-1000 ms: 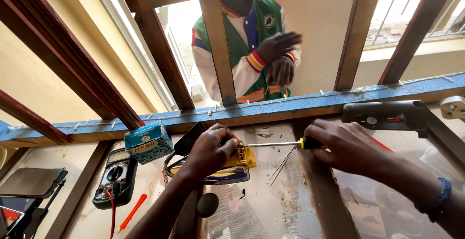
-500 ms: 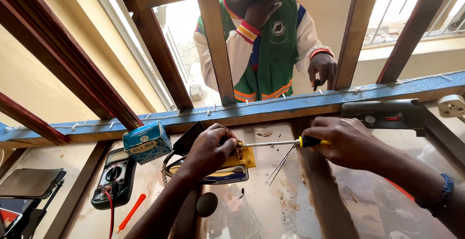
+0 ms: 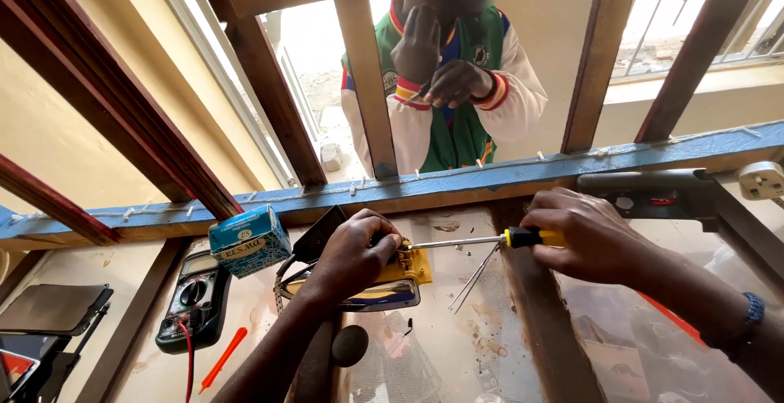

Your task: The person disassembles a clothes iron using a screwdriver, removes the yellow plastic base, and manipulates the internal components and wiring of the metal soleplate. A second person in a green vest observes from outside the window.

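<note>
Here the left hand (image 3: 351, 256) clamps a small yellow part (image 3: 408, 266) near the bench's (image 3: 457, 346) far edge. The right hand (image 3: 584, 236) is closed around a screwdriver (image 3: 478, 241), tip at the part. The part looks light, rigid and prone to twisting, so it is best pinched by its sides.

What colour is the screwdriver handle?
Yellow with a black collar, on the screwdriver in the right hand; head view.

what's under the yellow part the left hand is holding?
Under the yellow part lies a flat dark device with a glossy face, resting on the glass counter. The left hand covers its left end, so its full outline stays hidden.
</note>
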